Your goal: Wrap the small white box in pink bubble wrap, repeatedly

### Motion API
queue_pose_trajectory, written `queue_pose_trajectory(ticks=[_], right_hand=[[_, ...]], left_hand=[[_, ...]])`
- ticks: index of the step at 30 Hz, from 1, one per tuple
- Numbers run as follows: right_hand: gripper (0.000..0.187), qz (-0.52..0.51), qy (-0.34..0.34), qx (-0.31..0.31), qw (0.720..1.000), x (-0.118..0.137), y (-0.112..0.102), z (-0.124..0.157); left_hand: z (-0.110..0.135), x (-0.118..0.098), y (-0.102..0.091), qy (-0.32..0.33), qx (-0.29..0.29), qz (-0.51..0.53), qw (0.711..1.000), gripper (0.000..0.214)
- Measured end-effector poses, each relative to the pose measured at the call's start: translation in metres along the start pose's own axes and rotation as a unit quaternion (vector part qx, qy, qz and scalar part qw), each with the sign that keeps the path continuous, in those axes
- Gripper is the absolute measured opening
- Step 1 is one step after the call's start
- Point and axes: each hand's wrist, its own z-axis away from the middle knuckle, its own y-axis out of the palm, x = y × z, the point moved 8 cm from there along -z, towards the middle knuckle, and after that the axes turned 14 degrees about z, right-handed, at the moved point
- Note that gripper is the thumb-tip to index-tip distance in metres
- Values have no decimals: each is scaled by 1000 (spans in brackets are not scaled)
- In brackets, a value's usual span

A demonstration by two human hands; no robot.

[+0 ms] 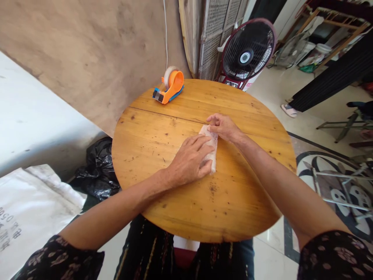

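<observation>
A small whitish packet, wrapped in clear film (212,149), lies on the round wooden table (163,128) near its middle. My left hand (190,159) lies flat over the packet's near part, fingers stretched out and pressing down on it. My right hand (223,126) is at the packet's far end, fingertips pinched together on its edge. Much of the packet is hidden under my left hand.
An orange and blue tape dispenser (170,87) stands at the table's far edge. A standing fan (247,52) is behind the table. A black plastic bag (100,167) and a white sack (32,206) lie on the floor at the left. Folding metal frames (340,186) stand at the right.
</observation>
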Motion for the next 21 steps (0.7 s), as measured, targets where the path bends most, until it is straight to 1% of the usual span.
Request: queue_pose_trajectory(ticks=[3,6,12,17,21], right_hand=[[28,-12,-3,6,1000,0,1,-1],[28,-29,-14,4,999,-1,2,-2],[29,-62,-8,14,998,-4,5,-8],[26,-64,-16,27,997,-3,7,-10],[24,-50,-21,17,998,1,3,-8]], left_hand=[[2,-7,-2,36,-16,-19,999,23],[2,-10,-2,51,-13,-34,998,19],[-1,-8,4,17,48,-44,998,23],[-3,-3,4,-8,57,-34,998,23],[-2,0,5,-25,61,-13,998,23]])
